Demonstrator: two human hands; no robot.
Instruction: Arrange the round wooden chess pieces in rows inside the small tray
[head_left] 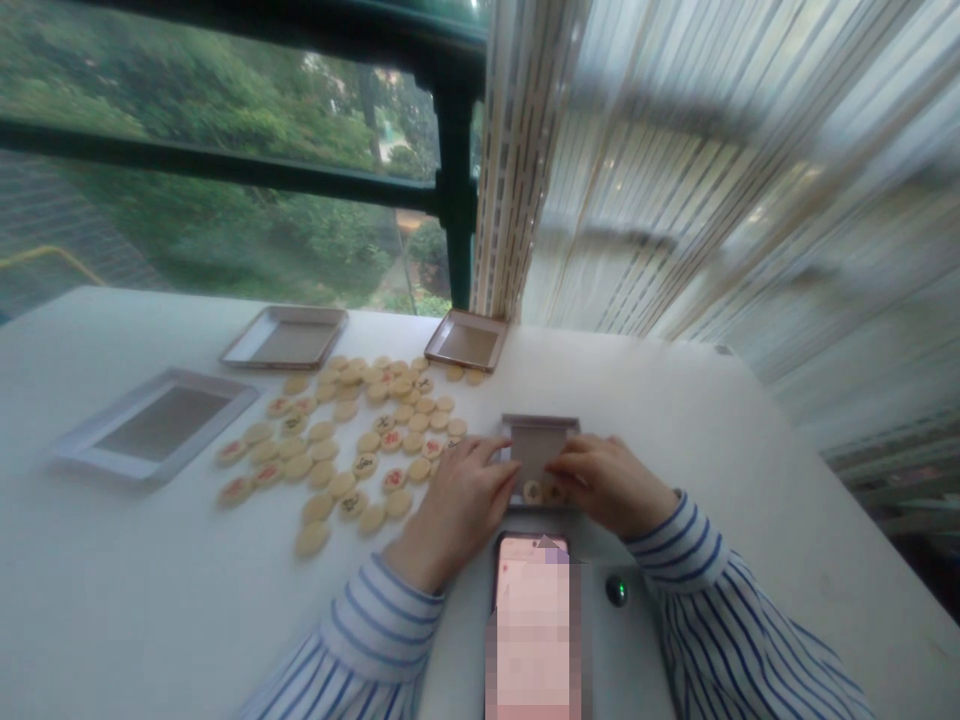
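Note:
A small grey box [538, 440] sits on the white table [150, 600] in front of me, with two round wooden game pieces [541, 491] at its near end. My left hand [463, 500] rests against the box's left side, fingers curled toward it. My right hand [606, 482] lies against the right side, fingertips touching the pieces inside the box. Several more round pieces [360, 440] with red or black characters are scattered to the left of the box.
A phone [532, 620] lies between my forearms, a small dark round object [616, 590] right of it. Three shallow trays stand on the table: a large one [157, 425] at left, one [285, 337] behind it, a small one [466, 340] near the window post. Blinds hang at right.

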